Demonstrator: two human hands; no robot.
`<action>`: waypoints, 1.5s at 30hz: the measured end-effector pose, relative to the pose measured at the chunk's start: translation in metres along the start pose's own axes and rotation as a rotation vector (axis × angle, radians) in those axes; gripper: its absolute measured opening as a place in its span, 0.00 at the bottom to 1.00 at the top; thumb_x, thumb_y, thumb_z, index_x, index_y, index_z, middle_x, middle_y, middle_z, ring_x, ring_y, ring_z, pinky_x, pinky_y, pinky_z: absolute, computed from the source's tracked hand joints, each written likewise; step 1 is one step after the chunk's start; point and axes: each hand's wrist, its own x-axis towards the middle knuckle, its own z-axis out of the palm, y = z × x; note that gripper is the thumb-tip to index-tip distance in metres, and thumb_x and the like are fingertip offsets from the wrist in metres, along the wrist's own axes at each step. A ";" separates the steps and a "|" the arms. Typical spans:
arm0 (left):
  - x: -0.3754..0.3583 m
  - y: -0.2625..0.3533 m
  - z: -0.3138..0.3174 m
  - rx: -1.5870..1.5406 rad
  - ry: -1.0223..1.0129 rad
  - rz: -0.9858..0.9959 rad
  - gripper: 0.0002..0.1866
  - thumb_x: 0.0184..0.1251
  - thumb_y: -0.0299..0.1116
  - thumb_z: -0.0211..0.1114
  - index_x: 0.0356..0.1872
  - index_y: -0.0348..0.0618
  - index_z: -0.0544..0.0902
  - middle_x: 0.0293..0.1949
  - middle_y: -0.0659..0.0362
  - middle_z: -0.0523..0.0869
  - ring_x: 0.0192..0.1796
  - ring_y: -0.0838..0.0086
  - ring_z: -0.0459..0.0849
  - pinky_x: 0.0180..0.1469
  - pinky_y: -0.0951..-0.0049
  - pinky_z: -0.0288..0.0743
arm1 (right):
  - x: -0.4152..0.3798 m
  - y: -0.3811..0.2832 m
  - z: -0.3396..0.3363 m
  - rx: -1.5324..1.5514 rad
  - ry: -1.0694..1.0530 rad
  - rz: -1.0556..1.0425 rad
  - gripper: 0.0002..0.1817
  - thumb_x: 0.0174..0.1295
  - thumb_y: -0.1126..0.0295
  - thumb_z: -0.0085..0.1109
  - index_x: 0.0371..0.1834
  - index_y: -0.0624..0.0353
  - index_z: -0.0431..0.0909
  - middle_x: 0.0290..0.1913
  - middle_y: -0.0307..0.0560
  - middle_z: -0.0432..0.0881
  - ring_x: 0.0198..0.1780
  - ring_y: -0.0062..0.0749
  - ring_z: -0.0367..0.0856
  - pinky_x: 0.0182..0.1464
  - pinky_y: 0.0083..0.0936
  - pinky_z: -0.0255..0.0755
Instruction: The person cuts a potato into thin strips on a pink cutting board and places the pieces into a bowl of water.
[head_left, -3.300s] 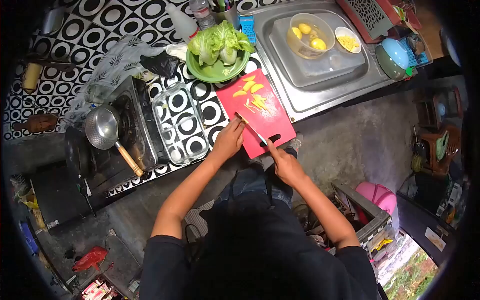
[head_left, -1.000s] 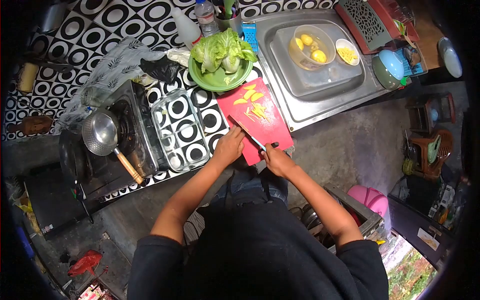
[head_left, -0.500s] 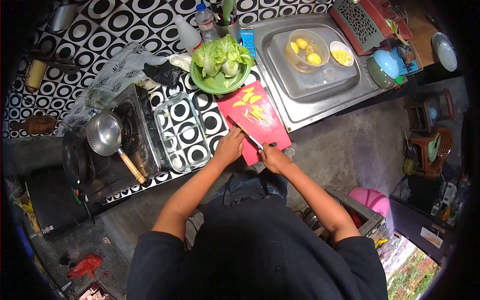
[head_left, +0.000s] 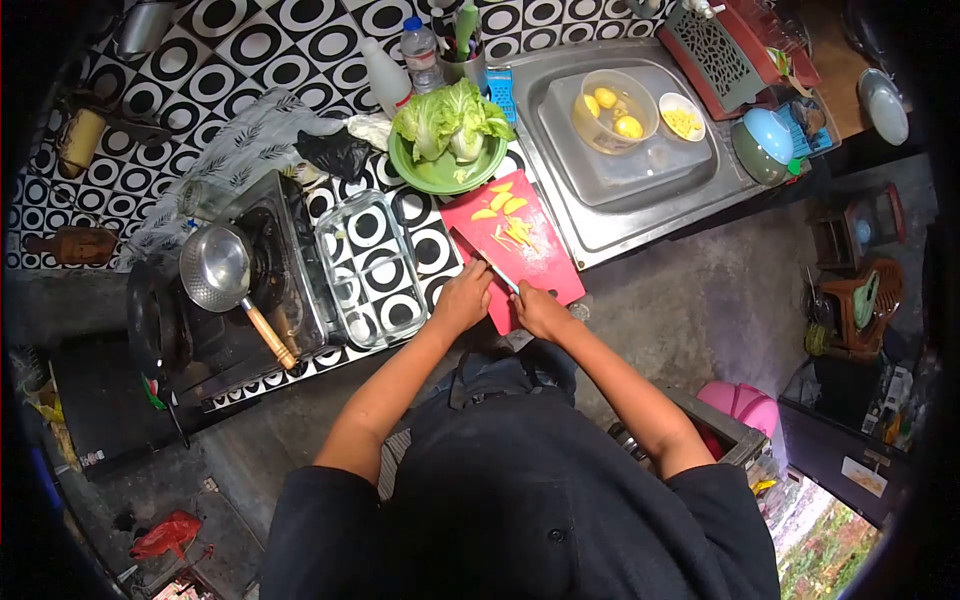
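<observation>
My right hand [head_left: 541, 311] is wrapped round the light-coloured handle of a knife [head_left: 488, 263], whose dark blade slants up and left over the red cutting board [head_left: 545, 266]. My left hand [head_left: 466, 297] lies at the board's left edge, its bunched fingers close against the blade. Whatever those fingers press on is hidden. Thin yellow strips [head_left: 516, 234] are gathered on the board beyond the knife. Farther up sit several larger yellow pieces [head_left: 500, 203], which look like cut potato.
A green bowl [head_left: 408, 172] of leafy greens stands behind the board. To the left are a glass dish [head_left: 405, 325] and a stove carrying a ladle-like pan [head_left: 215, 268]. On the sink [head_left: 590, 240] sit a clear tub [head_left: 592, 137] with yellow potatoes and a small white bowl [head_left: 684, 132].
The whole view has shifted slightly. Both hands and the knife stay in nearly the same place on the board, with the knife tilted a little differently.
</observation>
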 end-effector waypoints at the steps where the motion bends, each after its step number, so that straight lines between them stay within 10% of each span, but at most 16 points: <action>1: 0.000 0.000 0.000 -0.001 0.010 0.003 0.12 0.57 0.26 0.64 0.42 0.35 0.80 0.48 0.49 0.79 0.58 0.53 0.80 0.52 0.58 0.82 | 0.005 -0.001 0.003 0.009 0.007 0.000 0.16 0.75 0.63 0.48 0.45 0.71 0.69 0.38 0.77 0.81 0.44 0.73 0.81 0.48 0.57 0.72; 45: -0.010 -0.008 0.023 -0.091 0.199 0.033 0.20 0.58 0.23 0.61 0.54 0.33 0.80 0.59 0.45 0.79 0.65 0.51 0.78 0.58 0.55 0.80 | 0.007 0.002 0.011 -0.126 0.247 -0.084 0.18 0.75 0.61 0.49 0.46 0.71 0.70 0.38 0.73 0.82 0.43 0.69 0.81 0.47 0.56 0.73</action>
